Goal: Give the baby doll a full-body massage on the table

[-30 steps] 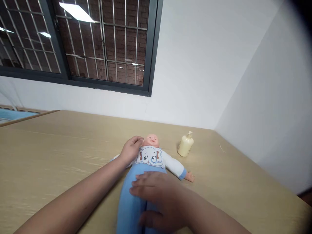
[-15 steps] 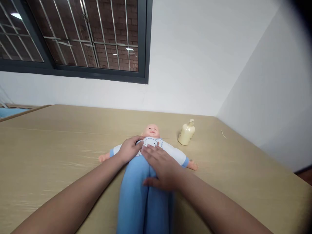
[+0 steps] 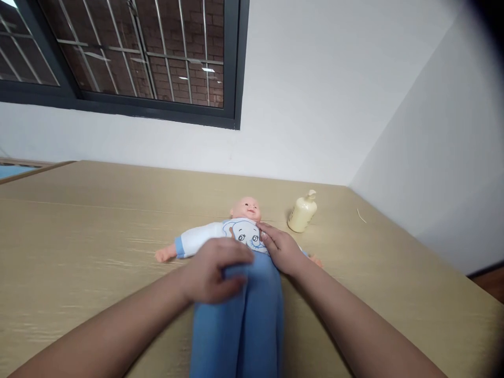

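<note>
A baby doll [image 3: 247, 236] lies on its back on the wooden table, head toward the wall. It wears a white top with an elephant face and blue trousers [image 3: 258, 325]. My left hand [image 3: 218, 268] is over the doll's waist, thumb and fingers apart, slightly blurred; whether it touches the cloth I cannot tell. My right hand [image 3: 282, 249] lies with outstretched fingers on the doll's chest, at the side near the shoulder, and hides most of that sleeve. The doll's other arm [image 3: 197, 240] stretches out sideways, fully visible.
A cream pump bottle [image 3: 302, 212] stands on the table [image 3: 98, 220] to the right of the doll's head. Farther right lies a thin pale strip [image 3: 361, 216]. White walls meet at the table's far right corner, and a barred window [image 3: 157, 58] is above.
My right hand has moved from the trousers up to the doll's chest side. My left hand has come down from beside the head to the waist, uncovering the arm. The view has shifted.
</note>
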{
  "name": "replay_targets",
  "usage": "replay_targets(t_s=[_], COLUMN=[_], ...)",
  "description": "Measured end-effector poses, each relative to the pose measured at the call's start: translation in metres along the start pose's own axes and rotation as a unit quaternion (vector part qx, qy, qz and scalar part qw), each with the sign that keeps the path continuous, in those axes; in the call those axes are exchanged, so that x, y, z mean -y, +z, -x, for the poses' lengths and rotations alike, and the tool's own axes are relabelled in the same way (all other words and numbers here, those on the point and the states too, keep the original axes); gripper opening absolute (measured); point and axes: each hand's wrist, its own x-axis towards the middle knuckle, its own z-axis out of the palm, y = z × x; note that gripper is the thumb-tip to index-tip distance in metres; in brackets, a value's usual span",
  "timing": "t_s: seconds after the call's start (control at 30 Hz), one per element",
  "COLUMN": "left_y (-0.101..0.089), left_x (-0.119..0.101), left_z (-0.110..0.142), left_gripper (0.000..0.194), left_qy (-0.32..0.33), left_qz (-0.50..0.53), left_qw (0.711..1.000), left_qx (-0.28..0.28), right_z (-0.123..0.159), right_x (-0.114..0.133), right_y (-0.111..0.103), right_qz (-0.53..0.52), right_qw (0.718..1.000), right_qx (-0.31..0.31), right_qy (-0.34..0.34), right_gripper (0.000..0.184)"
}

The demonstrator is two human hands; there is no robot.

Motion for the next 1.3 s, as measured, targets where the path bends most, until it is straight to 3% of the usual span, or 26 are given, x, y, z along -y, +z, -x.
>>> replay_targets(t_s=[0.1,0.23,0.47,0.63,0.93,1.0,1.07,1.2,1.3], left_y=[0.012,0.024,0.012,0.006,0.005,0.005,0.004,0.004,0.004], left_x=[-0.032,-0.040,-0.005,0.030,0.060,0.062,0.064,0.066,0.065], left_z=[-0.001,-0.003,-0.007,-0.009,0.002,0.003,0.003,0.003,0.003], left_gripper=[0.038,0.055,0.059,0.057,0.044,0.043,0.043,0.042,0.042], left_qy=[0.093,0.069,-0.003,-0.093,-0.215,-0.225,-0.224,-0.223,-0.216], left_qz=[0.094,0.034,-0.071,-0.101,-0.040,-0.031,-0.018,-0.003,0.008], left_qw=[0.984,0.980,0.986,0.982,0.976,0.974,0.974,0.975,0.976], left_qx=[0.122,0.183,0.149,0.133,-0.014,-0.027,-0.028,-0.021,-0.014], right_z=[-0.001,-0.001,-0.001,-0.001,0.001,0.005,0.013,0.035,0.040], right_x=[-0.003,-0.004,0.000,0.004,0.007,0.019,0.040,0.087,0.099], right_y=[0.001,0.001,0.001,0.000,-0.004,-0.007,-0.010,-0.006,0.000], right_qz=[0.003,0.005,0.022,0.025,0.054,0.069,0.073,0.027,0.047], right_qw=[1.000,1.000,0.998,0.998,0.998,0.995,0.986,0.933,0.923], right_qx=[-0.002,0.002,0.019,0.018,0.003,-0.012,-0.011,0.126,0.170], right_qy=[-0.009,-0.026,-0.050,-0.052,-0.036,-0.071,-0.148,-0.335,-0.341], right_gripper=[0.049,0.049,0.045,0.044,0.044,0.043,0.042,0.040,0.044])
